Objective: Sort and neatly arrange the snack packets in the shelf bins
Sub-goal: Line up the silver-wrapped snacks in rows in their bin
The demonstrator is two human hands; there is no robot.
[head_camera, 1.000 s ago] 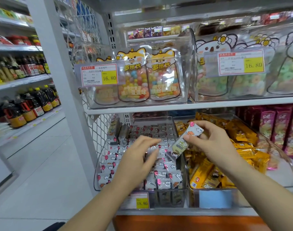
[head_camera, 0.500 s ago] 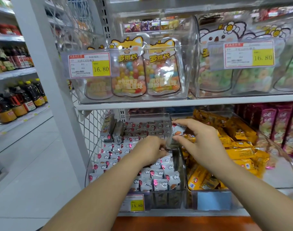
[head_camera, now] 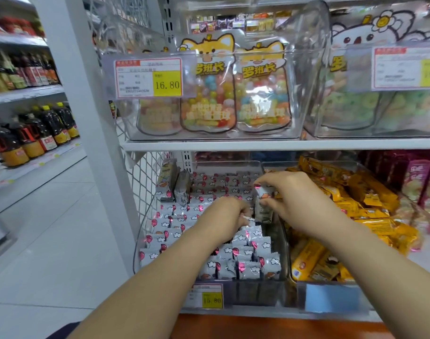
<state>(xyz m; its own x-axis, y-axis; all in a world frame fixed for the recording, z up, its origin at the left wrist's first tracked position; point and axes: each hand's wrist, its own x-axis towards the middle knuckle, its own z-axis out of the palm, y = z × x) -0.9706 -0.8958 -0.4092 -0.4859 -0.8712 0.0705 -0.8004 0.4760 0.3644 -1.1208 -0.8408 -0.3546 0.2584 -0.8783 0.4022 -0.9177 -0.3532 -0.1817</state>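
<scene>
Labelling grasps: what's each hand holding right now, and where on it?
Right hand pinches one grey packet by its upper half. Left hand curls among binned packets; hold unclear.

Left-bin packets (head_camera: 174, 218) are silver-grey, printed with white clouds and red balloons. Right-bin packets (head_camera: 370, 206) are yellow-orange; far-right packets (head_camera: 419, 177), magenta. Candy bags (head_camera: 209, 94): clear, orange fox heads, multicoloured balls. Price tag (head_camera: 148, 78): white, red border, yellow panel. Blank label (head_camera: 331, 298): pale blue.

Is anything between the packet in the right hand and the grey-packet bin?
Nothing visible: the right hand holds the packet right over the bin's packed rows; the left hand touches them beside it.
</scene>
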